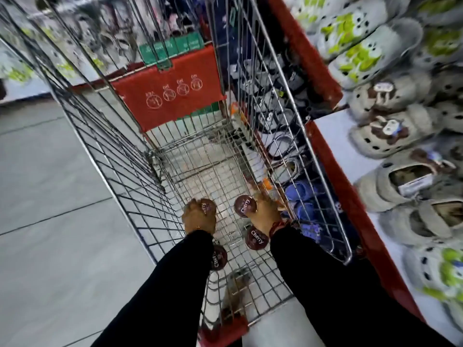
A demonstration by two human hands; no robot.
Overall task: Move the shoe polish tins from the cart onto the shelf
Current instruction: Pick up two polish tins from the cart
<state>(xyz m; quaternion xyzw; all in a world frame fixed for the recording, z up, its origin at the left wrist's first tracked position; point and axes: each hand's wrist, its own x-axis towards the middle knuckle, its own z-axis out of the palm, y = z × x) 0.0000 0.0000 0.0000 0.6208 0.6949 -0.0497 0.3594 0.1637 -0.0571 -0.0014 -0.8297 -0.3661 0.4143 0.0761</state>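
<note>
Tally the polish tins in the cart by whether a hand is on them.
Under the left hand: 1 tin
At the right hand: 1 tin
Lying free: 2 tins
Total: 4 tins

There is one view only, from a wide-angle camera on the person's head, looking forward and steeply down into the wire cart (155, 156), so no second view shares the scene. The cart's basket fills the middle of the frame, its near end low in the picture and its far end with the red flap (172, 96) higher up. Both black sleeves enter from the bottom edge, and the hands lie close below the lens, inside the basket. The grey floor (45, 196) takes the left side. The shelf (333, 146) of footwear runs along the right edge. Straight lines bow toward the edges, and the outer parts are blurred.
</note>
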